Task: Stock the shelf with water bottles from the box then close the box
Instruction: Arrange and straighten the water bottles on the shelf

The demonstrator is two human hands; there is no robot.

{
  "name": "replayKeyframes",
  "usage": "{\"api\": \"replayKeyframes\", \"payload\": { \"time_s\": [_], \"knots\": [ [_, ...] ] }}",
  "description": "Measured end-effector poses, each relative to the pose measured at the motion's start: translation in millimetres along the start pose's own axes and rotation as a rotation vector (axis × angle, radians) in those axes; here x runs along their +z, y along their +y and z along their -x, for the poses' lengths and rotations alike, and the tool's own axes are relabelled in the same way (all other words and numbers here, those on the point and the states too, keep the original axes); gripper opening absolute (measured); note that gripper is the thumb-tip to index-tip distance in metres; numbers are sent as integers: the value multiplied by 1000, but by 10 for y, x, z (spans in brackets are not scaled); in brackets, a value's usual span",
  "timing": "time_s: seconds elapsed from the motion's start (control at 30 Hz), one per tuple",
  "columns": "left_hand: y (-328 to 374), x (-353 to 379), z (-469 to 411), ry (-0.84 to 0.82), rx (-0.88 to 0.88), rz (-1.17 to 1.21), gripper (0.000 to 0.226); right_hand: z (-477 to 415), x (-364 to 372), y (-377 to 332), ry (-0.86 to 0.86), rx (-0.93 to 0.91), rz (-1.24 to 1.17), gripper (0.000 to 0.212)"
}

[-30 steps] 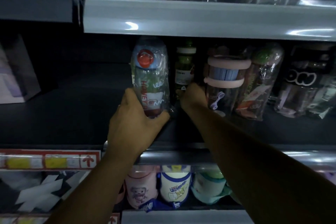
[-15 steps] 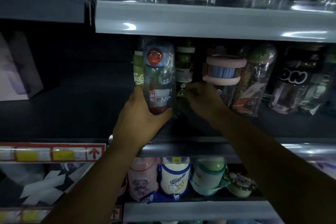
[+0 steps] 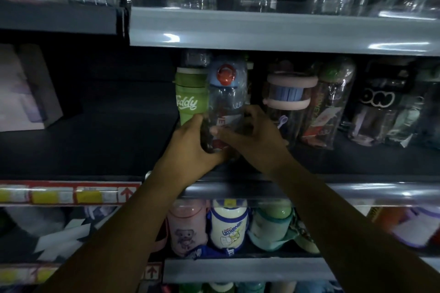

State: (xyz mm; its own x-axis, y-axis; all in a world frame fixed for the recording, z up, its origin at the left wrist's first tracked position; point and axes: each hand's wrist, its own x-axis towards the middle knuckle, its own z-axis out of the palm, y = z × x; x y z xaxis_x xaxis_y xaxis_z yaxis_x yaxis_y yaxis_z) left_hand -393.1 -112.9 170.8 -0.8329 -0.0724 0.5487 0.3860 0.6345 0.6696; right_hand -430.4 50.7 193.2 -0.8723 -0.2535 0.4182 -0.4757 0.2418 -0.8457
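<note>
A plastic-wrapped clear water bottle (image 3: 227, 93) with a blue lid and red button stands upright on the dark middle shelf (image 3: 95, 147). My left hand (image 3: 190, 147) grips its base from the left. My right hand (image 3: 252, 135) holds its lower part from the right, thumb across the front. Right behind it on the left stands a green bottle (image 3: 189, 97) with white lettering. The box is out of view.
More wrapped bottles fill the shelf to the right: a pink-lidded one (image 3: 289, 97), a green-capped one (image 3: 329, 102), a black one (image 3: 378, 104). A pale box (image 3: 26, 88) sits far left. Glassware lines the top shelf (image 3: 262, 28); children's bottles (image 3: 228, 226) stand below.
My right hand left the back bottle and came onto the wrapped bottle. Both hands shifted that bottle slightly right and back, uncovering the green bottle behind it.
</note>
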Motion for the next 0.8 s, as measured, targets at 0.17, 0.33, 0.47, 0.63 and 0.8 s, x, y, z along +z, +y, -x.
{"api": "replayKeyframes", "payload": {
  "time_s": [0.17, 0.33, 0.47, 0.63, 0.8],
  "knots": [
    [-6, 1, -2, -55, -5, 56, 50, -63, -52, 114, 106, -77, 177, 57],
    [-88, -41, -9, 258, -61, 89, 10, -230, -121, 207, 137, -43, 234, 53],
    [-159, -12, -65, 481, -176, -103, 42, -371, -54, 253, 143, -46, 302, 61],
    [-317, 2, -239, 302, -385, -121, 82, -481, -46, 317, 140, -27, 343, 42],
    [-363, 15, -258, 274, -345, -166, 50, -530, -53, 361, 139, -44, 345, 42]
  ]
}}
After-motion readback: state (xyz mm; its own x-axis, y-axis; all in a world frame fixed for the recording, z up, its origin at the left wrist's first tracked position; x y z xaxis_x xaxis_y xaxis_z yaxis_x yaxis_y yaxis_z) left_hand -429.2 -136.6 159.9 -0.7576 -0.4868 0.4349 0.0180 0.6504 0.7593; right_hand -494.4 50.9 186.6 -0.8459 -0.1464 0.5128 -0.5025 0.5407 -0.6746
